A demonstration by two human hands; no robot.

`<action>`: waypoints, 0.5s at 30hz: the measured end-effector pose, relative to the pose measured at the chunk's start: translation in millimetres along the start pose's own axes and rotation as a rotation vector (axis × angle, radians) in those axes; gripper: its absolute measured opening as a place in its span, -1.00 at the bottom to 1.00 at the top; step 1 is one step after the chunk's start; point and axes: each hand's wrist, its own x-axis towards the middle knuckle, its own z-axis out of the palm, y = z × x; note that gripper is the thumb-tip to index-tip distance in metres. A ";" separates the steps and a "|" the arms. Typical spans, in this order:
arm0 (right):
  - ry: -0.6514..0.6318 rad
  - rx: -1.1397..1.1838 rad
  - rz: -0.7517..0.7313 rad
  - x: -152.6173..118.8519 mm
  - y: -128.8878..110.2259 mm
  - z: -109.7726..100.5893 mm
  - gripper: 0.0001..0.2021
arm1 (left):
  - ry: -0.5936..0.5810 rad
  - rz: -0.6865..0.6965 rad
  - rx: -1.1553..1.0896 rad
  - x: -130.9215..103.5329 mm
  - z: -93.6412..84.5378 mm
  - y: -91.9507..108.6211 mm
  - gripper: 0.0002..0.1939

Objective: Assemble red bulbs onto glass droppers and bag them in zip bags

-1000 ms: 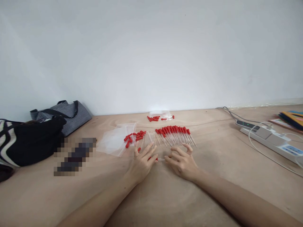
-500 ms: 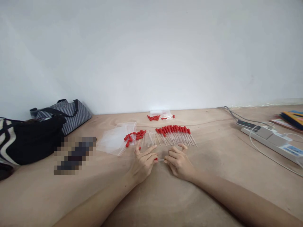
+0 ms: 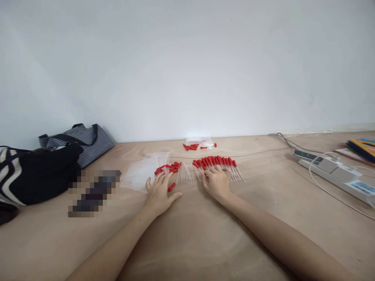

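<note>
My left hand (image 3: 159,194) is spread low over the table, its fingertips by the loose red bulbs (image 3: 175,167). One red bulb (image 3: 171,187) lies between its thumb and fingers, apparently not gripped. My right hand (image 3: 217,182) rests over the near side of a row of clear droppers with red bulbs (image 3: 218,160); its fingers are bent, and what they hold, if anything, is hidden among the droppers. Between the hands lie several bare clear tubes (image 3: 186,173). Clear plastic bags (image 3: 139,173) lie flat left of the loose bulbs.
Farther back sit another clear bag (image 3: 199,140) and more red bulbs (image 3: 191,147). A black bag (image 3: 43,175), a striped bag (image 3: 96,144) and a blurred dark object (image 3: 95,193) are at left. At right are a power strip (image 3: 336,175) with cables and colourful items (image 3: 361,148).
The hands have parted. My left hand has moved left and opened beside the loose bulbs. My right hand has moved forward onto the dropper row; the dropper held between them no longer shows there.
</note>
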 end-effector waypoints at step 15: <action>-0.207 -0.134 0.086 22.4 -13.5 28.5 -0.76 | 0.018 -0.042 0.125 -0.8 -7.9 1.4 -0.87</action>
